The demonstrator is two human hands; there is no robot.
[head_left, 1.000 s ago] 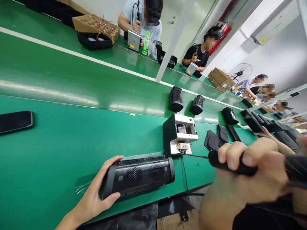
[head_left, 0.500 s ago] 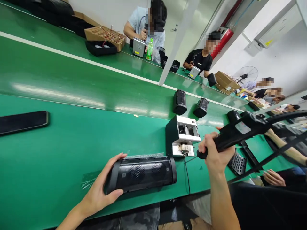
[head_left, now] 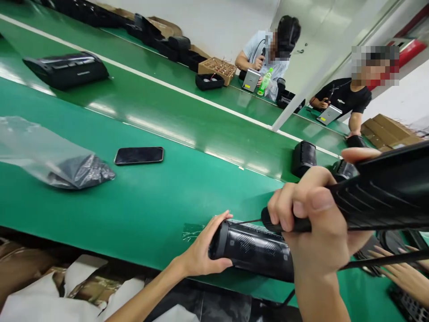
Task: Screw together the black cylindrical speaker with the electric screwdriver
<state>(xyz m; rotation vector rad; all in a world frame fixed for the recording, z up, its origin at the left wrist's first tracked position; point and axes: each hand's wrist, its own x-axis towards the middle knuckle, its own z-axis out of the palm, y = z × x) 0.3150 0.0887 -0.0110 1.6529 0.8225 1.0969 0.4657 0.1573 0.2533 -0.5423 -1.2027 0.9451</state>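
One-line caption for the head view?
Left hand steadies a black speaker on the green bench; right hand grips an electric screwdriver.

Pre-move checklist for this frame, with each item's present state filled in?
1. Left hand steadies the black speaker at its end: ok.
2. Right hand closed around the electric screwdriver: ok.
3. Bit tip seated on a screw: cannot tell.
4. Speaker lies flat on the green belt: ok.
5. Phone and plastic bag apart from the speaker: ok.
6. Neighbour's hand clear of the tool: cannot tell.
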